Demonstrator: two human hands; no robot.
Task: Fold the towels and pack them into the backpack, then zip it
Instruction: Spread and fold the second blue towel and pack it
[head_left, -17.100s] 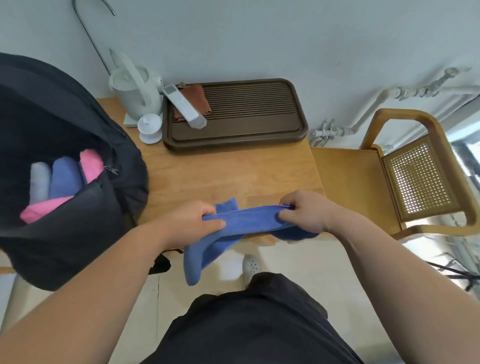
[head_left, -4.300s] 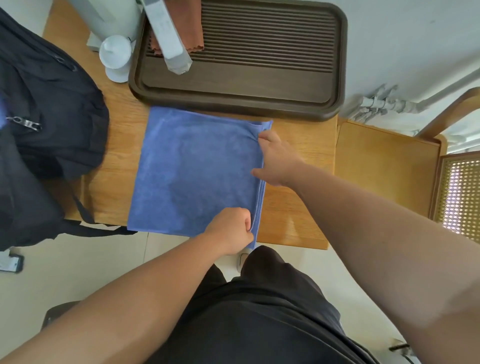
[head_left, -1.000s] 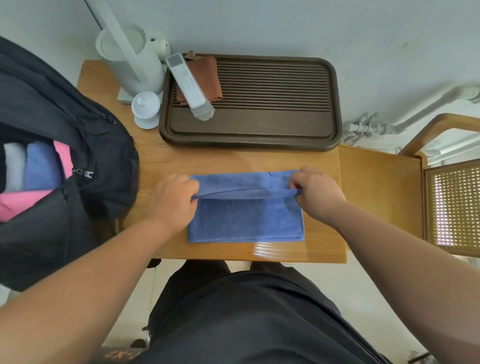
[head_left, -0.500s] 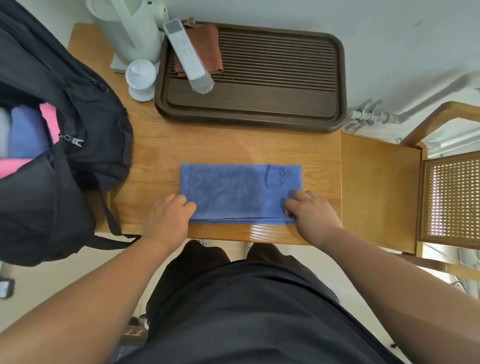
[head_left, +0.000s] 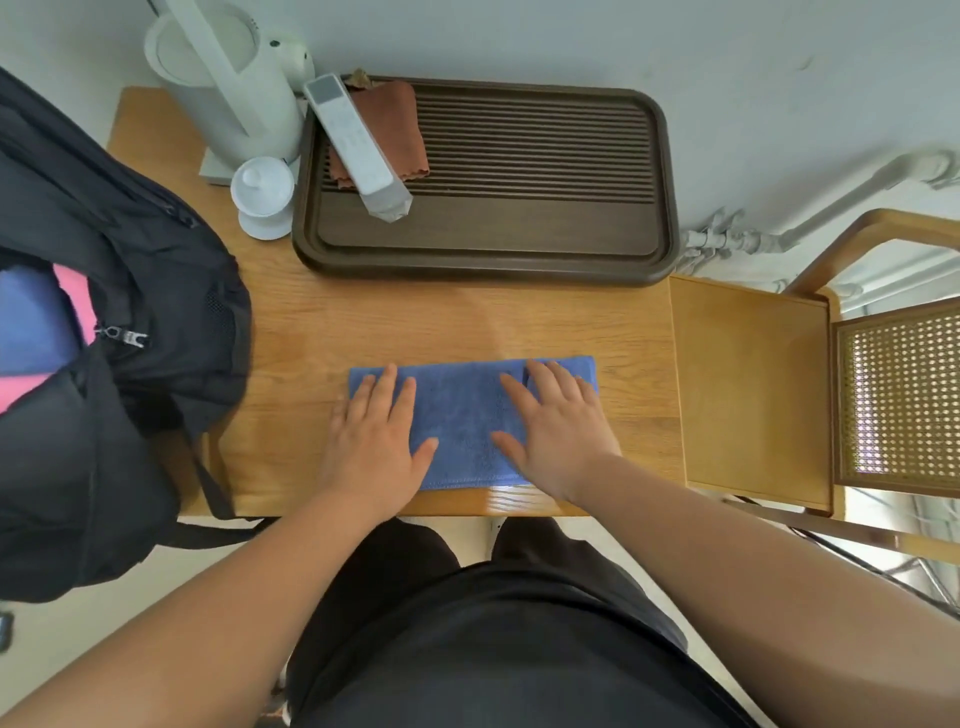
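both hands lie flat, fingers spread: left hand (head_left: 375, 441) and right hand (head_left: 556, 426) press the folded blue towel (head_left: 462, 415), long axis running left-right, near the table (head_left: 467, 322) front edge; fold count unclear.

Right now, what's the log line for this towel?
blue towel: folded on table | left hand: flat on towel | right hand: flat on towel | backpack: unzipped
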